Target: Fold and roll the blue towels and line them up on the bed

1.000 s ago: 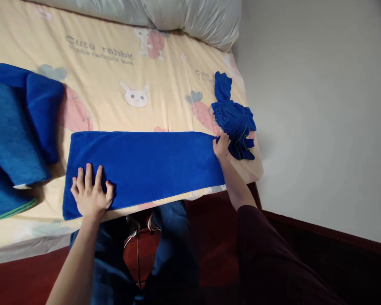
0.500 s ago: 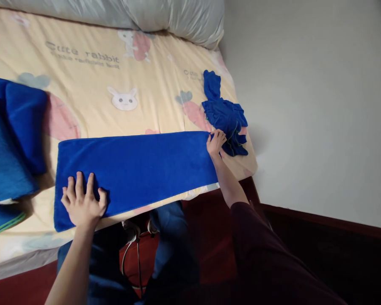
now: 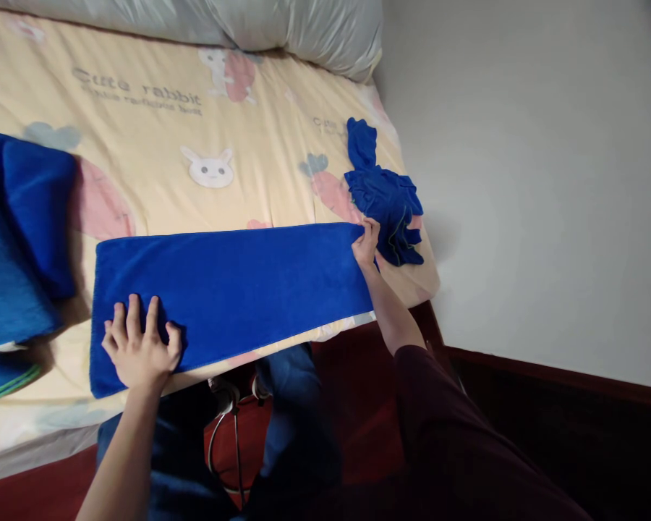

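While the towel [image 3: 233, 289] lies flat on the bed [image 3: 282, 145], along its near side, both hands are touching it. The left hand [image 3: 142, 351] rests upon the left end of the towel, close to its near edge; the palm is down, the fingers are spread, and it grips nothing. At the far right corner of the towel, the right hand [image 3: 365, 244] has its fingers curled, and it pinches the cloth there between thumb and fingers.

Just beyond this same corner of the towel lies a crumpled blue rag [image 3: 388, 195]; the right hand is very near to it. To the left of the towel there is a blue pile [image 3: 22, 224], with a green edge and a small white tag, partly cut off by the border of the view. Well beyond the towel, a puffy grey bundle [image 3: 304, 32] lies across the bed. On the near side of the towel, below it, one sees the legs [image 3: 296, 405] in blue and the red floor [image 3: 358, 434]. To the right of the towel stands a pale wall [image 3: 521, 181].
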A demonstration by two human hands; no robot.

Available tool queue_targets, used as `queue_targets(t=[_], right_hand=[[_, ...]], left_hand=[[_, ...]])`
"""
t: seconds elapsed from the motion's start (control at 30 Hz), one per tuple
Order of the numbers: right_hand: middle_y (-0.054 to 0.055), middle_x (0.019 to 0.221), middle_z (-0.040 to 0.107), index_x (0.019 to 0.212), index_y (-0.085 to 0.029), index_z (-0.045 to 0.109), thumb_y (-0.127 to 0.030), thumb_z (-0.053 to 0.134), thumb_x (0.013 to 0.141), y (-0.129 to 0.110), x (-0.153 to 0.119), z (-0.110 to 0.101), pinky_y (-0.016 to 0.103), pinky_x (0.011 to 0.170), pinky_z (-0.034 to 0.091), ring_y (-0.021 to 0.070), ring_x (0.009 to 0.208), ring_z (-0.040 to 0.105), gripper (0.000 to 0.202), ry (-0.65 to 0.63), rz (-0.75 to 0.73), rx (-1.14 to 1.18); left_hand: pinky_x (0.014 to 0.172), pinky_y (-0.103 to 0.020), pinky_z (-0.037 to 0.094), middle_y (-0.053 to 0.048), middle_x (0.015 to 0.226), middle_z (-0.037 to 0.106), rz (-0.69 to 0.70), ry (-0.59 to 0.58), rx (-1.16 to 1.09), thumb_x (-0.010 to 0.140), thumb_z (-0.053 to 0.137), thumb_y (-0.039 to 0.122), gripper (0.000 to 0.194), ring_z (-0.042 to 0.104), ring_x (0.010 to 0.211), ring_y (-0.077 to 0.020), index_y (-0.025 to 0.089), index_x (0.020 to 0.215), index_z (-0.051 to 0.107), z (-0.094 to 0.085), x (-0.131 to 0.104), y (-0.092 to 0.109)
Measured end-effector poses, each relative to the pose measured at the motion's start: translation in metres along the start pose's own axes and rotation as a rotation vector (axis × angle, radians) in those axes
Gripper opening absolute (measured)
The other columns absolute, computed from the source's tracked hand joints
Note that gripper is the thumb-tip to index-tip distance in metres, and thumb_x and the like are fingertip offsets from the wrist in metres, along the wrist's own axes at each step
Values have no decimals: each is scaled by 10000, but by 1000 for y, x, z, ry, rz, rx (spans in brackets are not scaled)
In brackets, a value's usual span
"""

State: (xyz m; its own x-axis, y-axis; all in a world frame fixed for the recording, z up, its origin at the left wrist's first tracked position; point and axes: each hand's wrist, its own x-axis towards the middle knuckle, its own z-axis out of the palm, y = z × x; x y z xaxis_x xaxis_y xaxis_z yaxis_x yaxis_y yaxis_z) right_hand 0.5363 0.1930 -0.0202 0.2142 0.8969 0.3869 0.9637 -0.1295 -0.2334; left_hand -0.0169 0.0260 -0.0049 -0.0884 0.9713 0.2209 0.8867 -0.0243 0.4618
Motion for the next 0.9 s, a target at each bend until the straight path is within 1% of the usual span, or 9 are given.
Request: queue_targets(t=[0.13,0.27,0.33,0.43,0.53,0.6,0.7,0.77,0.9], right_hand=[[162,1426,499,1290,-130,608,56,313,770,1,-1,0,442,1224,405,218,1417,447,626,7,-49,-7],[175,1366,530,1292,-133,611,15,314,815,-1,1,0,488,1179,453,249,1373,494,581,123,16,-48],[198,1336,545,1341,-113,577,-48,337,874,-1,3,0,525,1146,470,283,1342,516,529,150,68,-79],[210,1245,608,1399,-96,521,-191,345,976,-1,8,1,567,1081,491,323,1265,556,468,145,170,-120],[209,1287,617,1378,-120,556,-281,310,1032,-3,8,0,576,1084,469,332,1285,554,454,150,183,-138],[196,1336,616,1304,-143,630,-290,292,1047,-4,7,-1,550,1133,432,310,1321,548,449,107,112,-114],[154,1336,659,1246,-171,692,-311,303,1058,-1,5,0,490,1188,400,262,1350,549,454,-92,-24,-36],[137,1407,638,1323,-168,666,-318,302,1060,5,8,3,479,1217,377,239,1413,505,473,-196,-50,-9],[116,1578,506,1503,-147,530,-312,233,1076,18,26,9,472,1286,283,192,1542,355,546,-286,-3,-3]], left_hand=[[1235,-715,219,-62,1710,281,4,6,-6,885,578,304,769,261,1565,-411,301,1625,369,0,0,1],[1228,-726,228,-57,1710,281,-2,-2,-4,870,582,296,791,267,1561,-421,312,1629,359,-1,1,2],[1232,-720,225,-51,1710,283,-1,1,-3,877,576,300,784,268,1561,-418,315,1629,356,-1,1,2],[1240,-704,222,-27,1717,266,1,5,4,894,560,317,778,264,1565,-405,336,1637,329,0,0,1],[1247,-690,222,-9,1720,261,-4,11,8,901,551,344,772,265,1566,-394,349,1638,320,0,0,1],[1257,-676,219,6,1720,261,-13,12,6,898,551,359,770,267,1566,-389,357,1635,327,1,0,1],[1264,-678,201,24,1724,250,-31,-4,-10,887,567,358,781,259,1566,-404,373,1631,329,1,0,1],[1252,-704,187,6,1725,251,-27,-4,-32,888,574,349,780,251,1563,-423,358,1631,335,0,0,1],[1250,-695,170,-42,1722,260,-4,-14,-37,903,567,329,763,235,1569,-416,317,1633,343,0,0,0]])
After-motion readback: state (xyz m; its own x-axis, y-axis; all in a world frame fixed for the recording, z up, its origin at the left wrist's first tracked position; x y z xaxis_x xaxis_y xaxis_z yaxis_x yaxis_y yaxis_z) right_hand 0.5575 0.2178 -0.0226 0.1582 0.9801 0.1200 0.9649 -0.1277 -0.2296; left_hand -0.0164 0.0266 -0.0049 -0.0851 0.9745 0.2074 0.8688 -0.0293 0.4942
